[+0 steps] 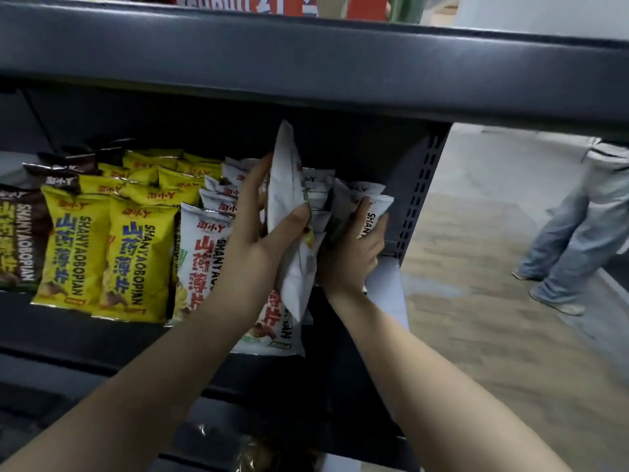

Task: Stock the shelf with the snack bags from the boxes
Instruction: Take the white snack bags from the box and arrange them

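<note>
A dark grey shelf (78,330) carries rows of upright snack bags: brown ones (20,240) at the far left, yellow ones (136,253) beside them, white ones (200,264) toward the right. My left hand (258,236) grips a white snack bag (289,212) edge-on, thumb across its front, above the white row. My right hand (357,253) holds another white bag (374,209) at the right end of the shelf, fingers curled over its top edge.
The shelf board above (306,66) overhangs close over the bags. The shelf's perforated right upright (418,199) stands just beyond my right hand. A person in jeans (578,233) stands on the wooden floor to the right. A lower shelf holds more bags (265,451).
</note>
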{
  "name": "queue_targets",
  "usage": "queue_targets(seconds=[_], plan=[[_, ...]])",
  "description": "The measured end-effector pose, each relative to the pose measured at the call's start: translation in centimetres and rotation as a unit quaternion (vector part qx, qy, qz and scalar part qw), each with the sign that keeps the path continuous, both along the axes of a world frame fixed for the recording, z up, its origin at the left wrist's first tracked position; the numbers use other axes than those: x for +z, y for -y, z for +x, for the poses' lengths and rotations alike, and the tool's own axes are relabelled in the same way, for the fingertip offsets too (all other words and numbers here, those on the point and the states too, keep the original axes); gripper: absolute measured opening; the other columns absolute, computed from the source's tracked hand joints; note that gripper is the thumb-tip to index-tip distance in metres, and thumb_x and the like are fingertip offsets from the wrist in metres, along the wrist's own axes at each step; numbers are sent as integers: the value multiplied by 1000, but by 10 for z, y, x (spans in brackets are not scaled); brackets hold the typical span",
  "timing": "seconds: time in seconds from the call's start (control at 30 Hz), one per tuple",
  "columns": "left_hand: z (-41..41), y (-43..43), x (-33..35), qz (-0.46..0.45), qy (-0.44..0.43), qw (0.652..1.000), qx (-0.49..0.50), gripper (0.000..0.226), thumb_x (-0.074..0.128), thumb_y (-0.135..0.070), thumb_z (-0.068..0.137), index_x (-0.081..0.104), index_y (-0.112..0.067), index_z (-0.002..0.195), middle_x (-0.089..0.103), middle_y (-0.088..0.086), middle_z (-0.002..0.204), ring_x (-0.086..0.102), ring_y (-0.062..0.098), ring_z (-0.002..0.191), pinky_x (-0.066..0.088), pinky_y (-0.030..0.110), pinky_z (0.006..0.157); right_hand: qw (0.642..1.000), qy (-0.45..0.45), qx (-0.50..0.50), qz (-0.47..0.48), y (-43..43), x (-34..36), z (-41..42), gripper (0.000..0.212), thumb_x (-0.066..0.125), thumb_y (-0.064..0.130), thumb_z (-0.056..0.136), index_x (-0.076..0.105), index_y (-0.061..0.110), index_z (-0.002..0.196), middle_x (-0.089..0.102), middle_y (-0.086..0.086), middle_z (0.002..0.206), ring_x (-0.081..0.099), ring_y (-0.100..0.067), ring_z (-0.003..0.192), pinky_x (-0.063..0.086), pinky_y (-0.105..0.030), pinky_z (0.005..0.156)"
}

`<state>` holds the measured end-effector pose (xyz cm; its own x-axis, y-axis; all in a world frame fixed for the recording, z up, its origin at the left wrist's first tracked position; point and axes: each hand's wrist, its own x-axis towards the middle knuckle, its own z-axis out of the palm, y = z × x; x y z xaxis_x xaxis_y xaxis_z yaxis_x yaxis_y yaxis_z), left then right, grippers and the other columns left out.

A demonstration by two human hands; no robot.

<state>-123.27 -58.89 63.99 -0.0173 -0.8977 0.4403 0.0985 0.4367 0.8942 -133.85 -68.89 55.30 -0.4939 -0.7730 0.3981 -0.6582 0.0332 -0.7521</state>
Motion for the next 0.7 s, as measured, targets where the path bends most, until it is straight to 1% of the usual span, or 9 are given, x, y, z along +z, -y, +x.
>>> queue_targets(seconds=[0.07,0.17,0.23,0.3,0.4,0.5,0.57,0.63,0.7], plan=[[1,-4,3,-3,16,1000,-3,49,56,-19,90,35,-56,113,47,-57,95,49,-27,99,47,9,88,999,-15,27,37,-1,1,1,70,28,48,92,7,23,154,-3,-21,159,12,-38,143,27,-56,108],[6,-6,3,-16,37,999,1,52,61,-29,84,36,-58,118,47,-48,117,45,-16,119,41,24,104,991,-124,58,-1,-16,0,-18,70,22,53,93,23,15,151,13,-34,153,24,-50,137,34,-63,101],[7,-8,3,-26,55,998,-2,56,59,-31,84,34,-52,130,45,-32,134,42,-4,129,38,35,109,970,-231,73,5,-26,-8,-41,74,41,55,89,23,18,151,13,-31,154,20,-49,139,31,-67,102],[7,-9,2,-29,68,997,-5,59,57,-29,85,31,-44,137,43,-21,141,41,1,131,37,40,110,940,-328,95,8,-35,-11,-60,87,60,56,81,23,21,151,13,-24,157,15,-44,143,25,-66,105],[6,-9,-1,-33,80,996,-6,63,59,-36,84,30,-41,140,39,-18,144,37,5,135,34,43,111,903,-410,128,12,-30,-7,-74,93,67,58,73,28,23,149,18,-21,157,16,-41,144,21,-66,107],[5,-9,-3,-30,77,997,-6,69,57,-43,80,28,-37,143,37,-15,147,34,8,138,33,44,112,865,-478,146,43,-16,-2,-72,88,61,63,72,33,23,146,20,-20,157,16,-42,144,17,-66,109],[4,-10,-2,-35,76,996,-10,71,57,-41,81,28,-34,144,37,-13,147,33,9,138,32,45,112,849,-501,160,54,-11,1,-69,79,52,64,74,36,21,139,22,-22,156,18,-45,143,21,-66,110],[2,-12,1,-42,78,996,-18,70,57,-38,81,28,-31,145,37,-12,148,32,8,139,32,44,113,842,-505,184,54,-8,3,-68,69,38,60,74,32,20,130,24,-23,154,19,-47,142,23,-67,109],[0,-14,4,-49,89,995,-19,70,57,-37,82,27,-29,145,37,-10,148,32,9,139,31,44,113,843,-493,207,67,-8,6,-68,65,32,53,72,37,14,123,28,-27,152,23,-50,139,26,-70,105]])
